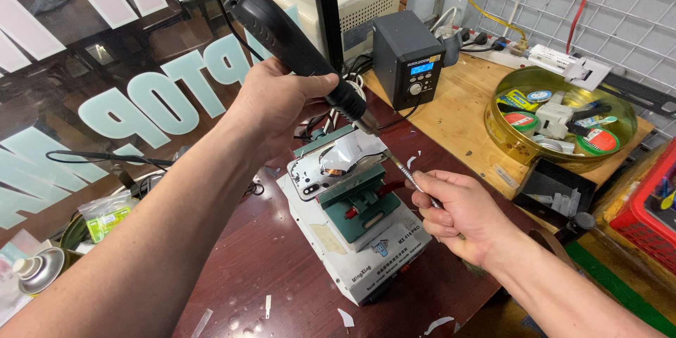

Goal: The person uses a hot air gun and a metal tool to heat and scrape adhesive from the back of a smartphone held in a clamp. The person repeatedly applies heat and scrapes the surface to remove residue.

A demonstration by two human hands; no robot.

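Two hands gripping, left (282, 102) a hot-air wand (292, 32), right (458, 211) tweezers (405, 172); gold tin (503, 137) holding tape rolls (598, 142)

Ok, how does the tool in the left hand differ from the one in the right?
The left hand grips a thick black hot-air handle with a cord, angled steeply down. The right hand pinches a thin metal tool, held low and shallow. Both tips point at the phone back on the clamp.
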